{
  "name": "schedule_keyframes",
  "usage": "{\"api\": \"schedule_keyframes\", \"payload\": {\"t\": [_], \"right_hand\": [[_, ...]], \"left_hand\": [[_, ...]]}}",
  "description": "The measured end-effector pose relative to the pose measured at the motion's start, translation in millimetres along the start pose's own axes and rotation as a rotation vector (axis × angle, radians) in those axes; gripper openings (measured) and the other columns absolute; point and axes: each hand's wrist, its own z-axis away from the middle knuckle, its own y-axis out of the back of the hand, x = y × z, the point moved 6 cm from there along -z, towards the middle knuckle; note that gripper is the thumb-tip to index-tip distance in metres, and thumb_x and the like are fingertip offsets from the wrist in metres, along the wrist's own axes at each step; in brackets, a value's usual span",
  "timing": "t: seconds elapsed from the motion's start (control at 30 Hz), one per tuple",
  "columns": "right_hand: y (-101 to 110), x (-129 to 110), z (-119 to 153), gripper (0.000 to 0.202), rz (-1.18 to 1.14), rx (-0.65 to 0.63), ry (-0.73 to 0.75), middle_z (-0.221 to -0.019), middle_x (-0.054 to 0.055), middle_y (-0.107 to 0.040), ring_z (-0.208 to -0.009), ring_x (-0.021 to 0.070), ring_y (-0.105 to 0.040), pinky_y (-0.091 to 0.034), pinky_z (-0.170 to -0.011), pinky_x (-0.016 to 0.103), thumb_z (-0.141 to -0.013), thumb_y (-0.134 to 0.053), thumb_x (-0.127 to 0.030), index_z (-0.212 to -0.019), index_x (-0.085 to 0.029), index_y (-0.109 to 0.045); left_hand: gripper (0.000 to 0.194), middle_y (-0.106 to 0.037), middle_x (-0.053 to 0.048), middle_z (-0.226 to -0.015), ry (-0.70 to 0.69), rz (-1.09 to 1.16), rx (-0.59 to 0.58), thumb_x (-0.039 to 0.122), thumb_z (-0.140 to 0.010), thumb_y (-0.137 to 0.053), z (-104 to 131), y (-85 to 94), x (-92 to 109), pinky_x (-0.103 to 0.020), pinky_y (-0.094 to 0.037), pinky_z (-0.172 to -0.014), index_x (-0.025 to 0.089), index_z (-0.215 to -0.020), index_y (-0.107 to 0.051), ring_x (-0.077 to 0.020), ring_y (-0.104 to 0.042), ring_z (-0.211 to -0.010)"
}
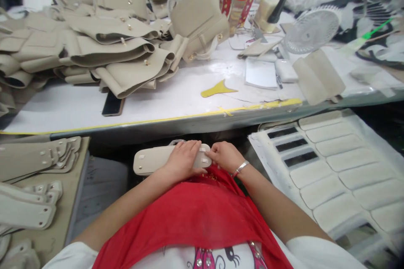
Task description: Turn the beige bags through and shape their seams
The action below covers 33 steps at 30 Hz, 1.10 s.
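Observation:
In my lap lies a beige oblong bag panel (pixel 151 160) with rounded ends and small pale tabs and a stud near its corners. My left hand (pixel 186 156) lies across its right half, fingers over the top and thumb along the near edge, gripping it. At the panel's right end my right hand (pixel 225 155) is closed, thumb and forefinger pinched beside the tabs. Whether a small part sits in that pinch cannot be made out. The panel's underside is hidden.
Beige bag bodies (pixel 110 50) are heaped on the white table (pixel 176 101), near a phone (pixel 112 105), a yellow scrap (pixel 217 89) and a fan (pixel 312 29). Cut panels (pixel 28 206) lie left; a board of cream pieces (pixel 337 164) stands right.

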Motion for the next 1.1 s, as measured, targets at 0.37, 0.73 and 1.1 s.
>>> {"api": "schedule_keyframes", "payload": {"t": [0.37,0.73,1.1], "right_hand": [[-14,8,-7,0.043,-0.015,-0.060,-0.071,-0.049,0.000,-0.059,-0.043,0.0117,-0.055,-0.036,-0.044,0.021,-0.080,-0.041,-0.055,-0.061,-0.019,-0.055],[-19,2,-8,0.041,-0.126,-0.120,-0.203,-0.052,0.001,-0.058,-0.041,0.0120,-0.052,-0.037,-0.040,0.022,-0.073,-0.046,-0.058,-0.062,-0.019,-0.055],[-18,-8,-7,0.043,-0.142,-0.140,-0.247,-0.052,0.001,-0.056,-0.040,0.0113,-0.049,-0.035,-0.041,0.023,-0.068,-0.047,-0.061,-0.062,-0.019,-0.054]], "left_hand": [[0.033,-0.057,-0.001,-0.070,0.802,0.445,0.409,0.047,-0.080,-0.047,155,42.7,-165,-0.024,-0.040,-0.060,0.016,-0.076,-0.056,-0.0133,-0.052,-0.065],[0.030,-0.055,0.002,-0.060,0.790,0.782,0.372,0.043,-0.073,-0.055,151,22.3,-174,-0.019,-0.034,-0.051,0.014,-0.066,-0.057,-0.0095,-0.045,-0.055],[0.033,-0.055,0.001,-0.054,0.811,0.843,0.355,0.045,-0.070,-0.058,153,13.2,-183,-0.019,-0.033,-0.047,0.013,-0.062,-0.058,-0.0086,-0.044,-0.050]]}}
